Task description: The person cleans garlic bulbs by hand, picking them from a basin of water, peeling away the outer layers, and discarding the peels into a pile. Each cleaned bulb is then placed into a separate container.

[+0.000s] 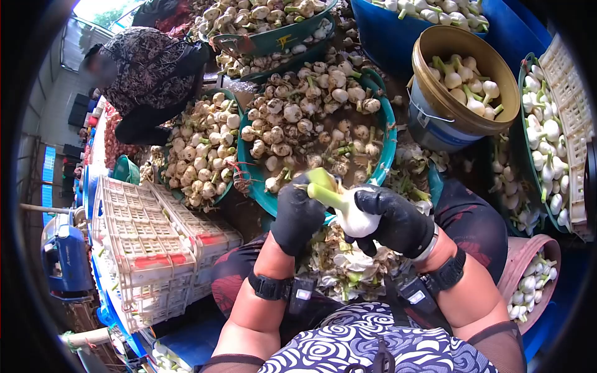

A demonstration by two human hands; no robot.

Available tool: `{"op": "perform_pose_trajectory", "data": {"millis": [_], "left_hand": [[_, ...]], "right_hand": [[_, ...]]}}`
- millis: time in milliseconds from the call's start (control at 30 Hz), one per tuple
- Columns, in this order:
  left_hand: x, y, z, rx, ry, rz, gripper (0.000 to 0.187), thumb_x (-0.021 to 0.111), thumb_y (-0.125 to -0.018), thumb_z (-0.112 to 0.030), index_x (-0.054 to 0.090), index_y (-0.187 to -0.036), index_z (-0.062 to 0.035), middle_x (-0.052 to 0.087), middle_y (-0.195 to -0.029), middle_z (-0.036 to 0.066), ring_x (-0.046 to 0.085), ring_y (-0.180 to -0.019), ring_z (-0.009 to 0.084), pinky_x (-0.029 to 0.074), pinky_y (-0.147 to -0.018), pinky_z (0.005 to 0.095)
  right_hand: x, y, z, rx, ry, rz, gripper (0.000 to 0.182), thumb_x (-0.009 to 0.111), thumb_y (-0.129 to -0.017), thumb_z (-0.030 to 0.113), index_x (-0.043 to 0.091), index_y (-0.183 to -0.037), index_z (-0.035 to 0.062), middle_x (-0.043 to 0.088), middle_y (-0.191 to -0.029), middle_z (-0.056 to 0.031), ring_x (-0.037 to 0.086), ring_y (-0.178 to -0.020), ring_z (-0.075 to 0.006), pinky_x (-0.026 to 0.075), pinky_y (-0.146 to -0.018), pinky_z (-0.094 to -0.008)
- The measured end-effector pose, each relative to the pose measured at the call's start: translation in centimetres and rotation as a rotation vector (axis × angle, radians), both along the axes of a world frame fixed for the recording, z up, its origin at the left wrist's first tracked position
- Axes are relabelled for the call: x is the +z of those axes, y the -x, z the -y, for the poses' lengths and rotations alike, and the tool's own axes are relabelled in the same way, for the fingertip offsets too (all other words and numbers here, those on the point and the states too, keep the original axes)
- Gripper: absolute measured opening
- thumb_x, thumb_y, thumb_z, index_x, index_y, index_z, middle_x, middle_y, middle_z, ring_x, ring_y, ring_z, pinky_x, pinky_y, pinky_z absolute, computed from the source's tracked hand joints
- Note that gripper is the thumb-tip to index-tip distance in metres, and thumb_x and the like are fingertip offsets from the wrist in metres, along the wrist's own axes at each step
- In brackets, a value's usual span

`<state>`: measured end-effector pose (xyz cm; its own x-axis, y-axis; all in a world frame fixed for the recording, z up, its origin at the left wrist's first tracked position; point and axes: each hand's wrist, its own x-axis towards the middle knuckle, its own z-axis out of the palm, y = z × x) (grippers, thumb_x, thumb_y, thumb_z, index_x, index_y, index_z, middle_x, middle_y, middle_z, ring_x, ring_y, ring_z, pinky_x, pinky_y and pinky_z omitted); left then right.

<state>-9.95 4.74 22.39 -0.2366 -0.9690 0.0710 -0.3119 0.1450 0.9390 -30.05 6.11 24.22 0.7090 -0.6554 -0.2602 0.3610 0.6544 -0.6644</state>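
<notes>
Your left hand (297, 214) was curled beside the stalk (329, 196), next to a blurred green strip (319, 177); I couldn't tell whether its fingers pinched that strip. A hard, sideways tug there might have snapped the stalk or wrenched the bulb round. The garlic bulb (357, 217) was between your hands, above the heap of peelings (348, 267), so if dropped it could have landed among scraps. Your right hand (398, 224) had its fingers closed around the bulb; its smooth skin could have slid against your black glove if you'd gripped unevenly, and squeezing too hard risked bruising it.
</notes>
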Motion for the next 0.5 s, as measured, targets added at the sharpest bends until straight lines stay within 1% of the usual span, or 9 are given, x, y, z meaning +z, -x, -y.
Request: {"op": "perform_pose_trajectory", "data": {"millis": [100, 133, 167, 233, 267, 300, 367, 400, 500], "left_hand": [[0.6, 0.8, 0.1, -0.021, 0.058, -0.104, 0.018, 0.054, -0.089, -0.004, 0.059, -0.106, 0.0000, 0.064, -0.087, 0.004, 0.062, -0.078, 0.0147, 0.050, -0.070, 0.0270], [0.5, 0.9, 0.6, 0.012, -0.038, -0.230, 0.022, 0.054, -0.091, -0.006, 0.055, -0.112, -0.0006, 0.062, -0.089, 0.005, 0.062, -0.073, 0.0151, 0.051, -0.067, 0.0269], [1.6, 0.7, 0.4, 0.150, -0.439, -0.475, 0.028, 0.055, -0.091, -0.010, 0.050, -0.117, -0.0003, 0.060, -0.087, 0.007, 0.060, -0.069, 0.0137, 0.052, -0.063, 0.0271], [1.6, -0.4, 0.0, 0.161, -0.554, -0.571, 0.031, 0.058, -0.088, -0.009, 0.050, -0.117, 0.0003, 0.059, -0.084, 0.008, 0.059, -0.067, 0.0143, 0.052, -0.060, 0.0289], [1.5, -0.4, -0.5, 0.080, -0.562, -0.664, 0.034, 0.058, -0.087, -0.008, 0.049, -0.118, 0.0010, 0.059, -0.086, 0.008, 0.060, -0.069, 0.0150, 0.052, -0.062, 0.0288], [1.4, -0.1, -1.0, 0.000, -0.571, -0.757, 0.036, 0.059, -0.086, -0.007, 0.048, -0.119, 0.0017, 0.060, -0.088, 0.009, 0.060, -0.071, 0.0156, 0.052, -0.063, 0.0287], [2.9, 1.1, -1.3, -0.039, -0.557, -0.824, 0.040, 0.060, -0.083, -0.005, 0.048, -0.121, 0.0012, 0.060, -0.096, 0.009, 0.061, -0.077, 0.0167, 0.052, -0.069, 0.0302], [3.5, 1.5, -1.3, 0.040, -0.543, -0.851, 0.040, 0.061, -0.084, -0.005, 0.048, -0.121, 0.0010, 0.060, -0.100, 0.010, 0.061, -0.079, 0.0174, 0.052, -0.072, 0.0307], [2.5, 0.9, -1.2, 0.132, -0.495, -0.885, 0.040, 0.061, -0.084, -0.007, 0.049, -0.122, 0.0005, 0.058, -0.110, 0.011, 0.061, -0.083, 0.0190, 0.051, -0.076, 0.0326]], "right_hand": [[0.2, -0.3, -0.1, -0.161, -0.112, 0.098, 0.042, 0.050, -0.090, 0.046, 0.056, -0.095, 0.0049, 0.058, -0.073, -0.0062, 0.057, -0.056, -0.0152, 0.047, -0.050, -0.0259], [0.2, -0.2, 0.1, -0.195, -0.064, 0.099, 0.042, 0.052, -0.090, 0.046, 0.054, -0.101, 0.0054, 0.059, -0.080, -0.0061, 0.058, -0.063, -0.0152, 0.049, -0.054, -0.0276], [0.3, -0.2, 0.6, -0.249, 0.000, 0.061, 0.043, 0.054, -0.090, 0.043, 0.048, -0.110, 0.0051, 0.059, -0.088, -0.0073, 0.060, -0.069, -0.0152, 0.050, -0.056, -0.0286], [0.1, -0.6, 0.8, -0.356, 0.222, -0.342, 0.047, 0.058, -0.089, 0.038, 0.043, -0.116, 0.0029, 0.058, -0.095, -0.0094, 0.061, -0.077, -0.0169, 0.051, -0.062, -0.0294], [-1.2, -1.2, 0.9, -0.452, 0.512, -0.483, 0.054, 0.064, -0.084, 0.032, 0.039, -0.119, -0.0009, 0.058, -0.097, -0.0152, 0.062, -0.083, -0.0244, 0.051, -0.072, -0.0336], [-1.5, -1.0, 0.8, -0.484, 0.811, -0.801, 0.060, 0.068, -0.079, 0.030, 0.038, -0.120, -0.0037, 0.058, -0.101, -0.0212, 0.061, -0.089, -0.0322, 0.048, -0.080, -0.0381], [-1.2, -1.3, 0.8, -0.589, 1.019, -0.872, 0.067, 0.071, -0.075, 0.029, 0.037, -0.121, -0.0049, 0.056, -0.104, -0.0256, 0.059, -0.092, -0.0375, 0.046, -0.083, -0.0412], [-0.9, -1.4, 0.7, -0.583, 1.021, -0.870, 0.067, 0.071, -0.075, 0.029, 0.037, -0.121, -0.0049, 0.056, -0.104, -0.0256, 0.059, -0.092, -0.0375, 0.046, -0.083, -0.0412], [-0.4, -2.1, 0.7, -0.533, 1.235, -1.018, 0.068, 0.072, -0.076, 0.027, 0.034, -0.124, -0.0035, 0.056, -0.107, -0.0219, 0.061, -0.094, -0.0310, 0.048, -0.082, -0.0385]]}}
